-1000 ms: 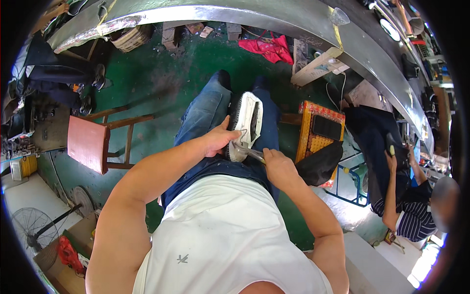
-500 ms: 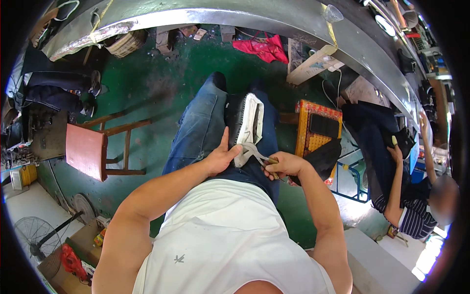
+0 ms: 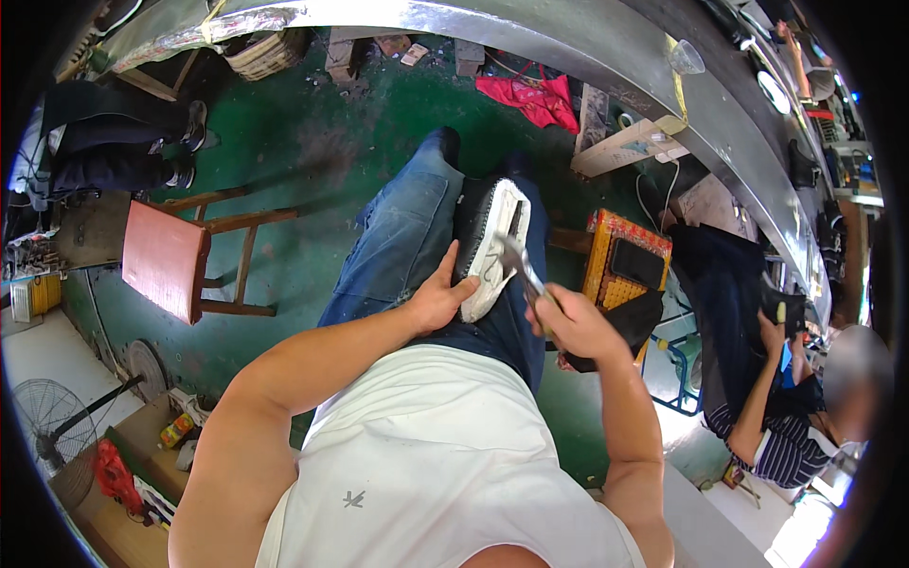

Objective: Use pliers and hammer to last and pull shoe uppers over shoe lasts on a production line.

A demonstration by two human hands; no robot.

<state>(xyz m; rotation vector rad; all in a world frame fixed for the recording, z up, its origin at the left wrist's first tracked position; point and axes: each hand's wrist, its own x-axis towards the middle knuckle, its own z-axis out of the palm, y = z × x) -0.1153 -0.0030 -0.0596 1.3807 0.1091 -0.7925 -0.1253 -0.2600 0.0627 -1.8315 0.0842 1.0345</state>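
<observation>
The left grip was closed on the near end of a black-and-white shoe over blue jeans; the right grip, farther right, clasped metal pliers.

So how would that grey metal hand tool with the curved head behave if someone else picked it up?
The grey metal hand tool is probably stiff, since its shaft looks like solid metal. It may feel head-heavy, as its widened end sits beyond the right hand. The shiny metal part could be somewhat slippery.
</observation>
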